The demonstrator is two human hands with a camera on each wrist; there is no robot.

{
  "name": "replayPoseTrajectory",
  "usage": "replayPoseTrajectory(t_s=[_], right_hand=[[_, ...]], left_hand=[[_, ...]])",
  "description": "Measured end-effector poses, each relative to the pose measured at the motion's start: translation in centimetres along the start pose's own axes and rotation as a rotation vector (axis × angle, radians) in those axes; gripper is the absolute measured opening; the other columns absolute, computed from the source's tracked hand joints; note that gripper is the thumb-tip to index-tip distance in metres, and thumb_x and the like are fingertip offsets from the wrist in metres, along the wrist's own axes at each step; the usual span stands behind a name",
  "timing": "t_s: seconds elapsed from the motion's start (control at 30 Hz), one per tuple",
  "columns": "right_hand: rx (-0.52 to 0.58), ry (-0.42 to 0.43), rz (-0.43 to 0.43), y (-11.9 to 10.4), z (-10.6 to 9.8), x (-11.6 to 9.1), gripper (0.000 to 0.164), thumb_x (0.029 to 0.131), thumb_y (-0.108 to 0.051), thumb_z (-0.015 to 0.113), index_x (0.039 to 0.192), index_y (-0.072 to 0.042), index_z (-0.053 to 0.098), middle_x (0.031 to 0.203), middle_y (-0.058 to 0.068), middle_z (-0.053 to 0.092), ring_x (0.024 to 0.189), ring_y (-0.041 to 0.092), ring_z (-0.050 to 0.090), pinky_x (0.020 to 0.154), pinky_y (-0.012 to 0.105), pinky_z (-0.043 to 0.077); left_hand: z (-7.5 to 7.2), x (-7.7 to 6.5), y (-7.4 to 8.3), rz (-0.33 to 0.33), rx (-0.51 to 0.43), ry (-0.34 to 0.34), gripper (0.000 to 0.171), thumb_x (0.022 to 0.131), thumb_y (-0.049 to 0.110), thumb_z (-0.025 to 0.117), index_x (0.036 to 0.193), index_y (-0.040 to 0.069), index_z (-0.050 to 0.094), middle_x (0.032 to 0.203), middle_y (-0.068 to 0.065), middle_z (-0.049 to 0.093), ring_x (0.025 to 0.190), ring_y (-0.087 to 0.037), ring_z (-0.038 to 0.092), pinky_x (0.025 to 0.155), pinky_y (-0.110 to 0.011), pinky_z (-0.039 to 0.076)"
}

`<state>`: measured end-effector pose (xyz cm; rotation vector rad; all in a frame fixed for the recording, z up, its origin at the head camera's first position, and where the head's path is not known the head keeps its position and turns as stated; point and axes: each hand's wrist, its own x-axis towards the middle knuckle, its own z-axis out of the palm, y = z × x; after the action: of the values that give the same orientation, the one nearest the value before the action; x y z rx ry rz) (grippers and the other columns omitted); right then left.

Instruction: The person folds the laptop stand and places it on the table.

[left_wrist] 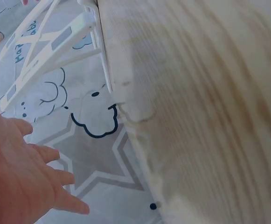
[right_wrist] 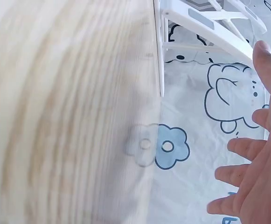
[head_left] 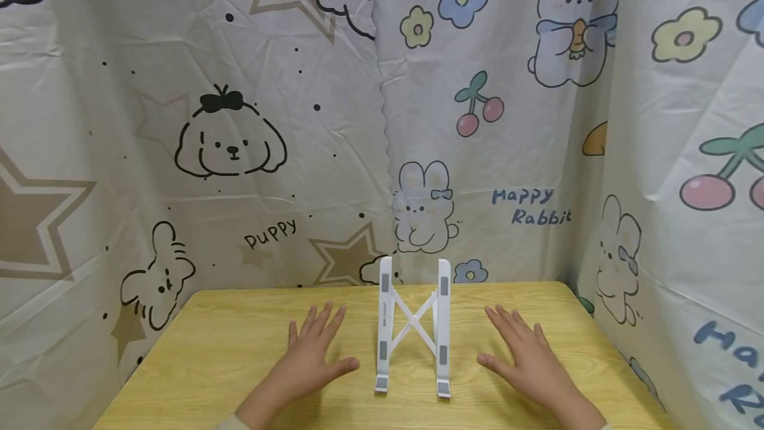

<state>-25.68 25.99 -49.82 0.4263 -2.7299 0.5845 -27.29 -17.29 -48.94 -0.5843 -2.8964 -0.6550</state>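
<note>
A white folding laptop stand (head_left: 414, 321) with grey pads and crossed struts stands unfolded on the wooden table. To its left is my left hand (head_left: 307, 357), fingers spread and thumb pointing at the stand, holding nothing. My right hand (head_left: 525, 360) mirrors it on the other side, also spread and apart from the stand. In the left wrist view the stand (left_wrist: 46, 51) rises beyond the palm of the left hand (left_wrist: 18, 172). From the right wrist, the stand (right_wrist: 210, 28) shows above the extended fingers of the right hand (right_wrist: 256, 168).
The light wooden table (head_left: 239, 324) reaches back to a hanging cloth (head_left: 334, 151) printed with puppies, rabbits, stars and flowers. More of this cloth hangs along the left and right sides of the table.
</note>
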Motion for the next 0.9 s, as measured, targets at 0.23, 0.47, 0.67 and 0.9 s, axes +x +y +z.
replayPoseTrajectory(t_s=[0.23, 0.47, 0.67, 0.9], right_hand=[[0.101, -0.066, 0.093, -0.8, 0.3, 0.4, 0.086, 0.092, -0.074, 0.055, 0.16, -0.024, 0.036, 0.158, 0.014, 0.046, 0.141, 0.045, 0.045, 0.111, 0.07, 0.037], [0.241, -0.095, 0.156, -1.4, 0.6, 0.7, 0.08, 0.094, -0.066, 0.059, 0.157, -0.02, 0.041, 0.151, 0.014, 0.054, 0.138, 0.04, 0.051, 0.111, 0.063, 0.042], [0.394, -0.07, 0.198, -1.6, 1.2, 1.2, 0.069, 0.094, -0.048, 0.07, 0.153, -0.02, 0.047, 0.142, 0.011, 0.063, 0.13, 0.035, 0.059, 0.108, 0.06, 0.047], [0.576, -0.04, 0.232, -2.0, 2.3, 1.5, 0.054, 0.095, -0.024, 0.074, 0.146, -0.019, 0.056, 0.134, 0.014, 0.067, 0.116, 0.031, 0.068, 0.098, 0.043, 0.058]], left_hand=[[0.8, 0.6, 0.5, -0.029, -0.11, 0.036, 0.1, 0.087, 0.074, 0.062, 0.165, 0.027, 0.021, 0.17, -0.011, 0.021, 0.156, -0.043, 0.011, 0.115, -0.08, 0.001], [1.2, 1.1, 1.3, -0.031, -0.26, 0.06, 0.094, 0.089, 0.06, 0.072, 0.163, 0.02, 0.03, 0.166, -0.014, 0.031, 0.153, -0.045, 0.022, 0.118, -0.076, 0.014], [1.6, 1.5, 1.5, -0.042, -0.338, 0.095, 0.094, 0.087, 0.062, 0.072, 0.16, 0.014, 0.035, 0.161, -0.017, 0.039, 0.147, -0.045, 0.035, 0.115, -0.067, 0.033], [1.9, 1.8, 1.9, -0.077, -0.486, 0.125, 0.088, 0.086, 0.055, 0.077, 0.156, 0.014, 0.043, 0.154, -0.016, 0.049, 0.143, -0.043, 0.043, 0.112, -0.068, 0.038]])
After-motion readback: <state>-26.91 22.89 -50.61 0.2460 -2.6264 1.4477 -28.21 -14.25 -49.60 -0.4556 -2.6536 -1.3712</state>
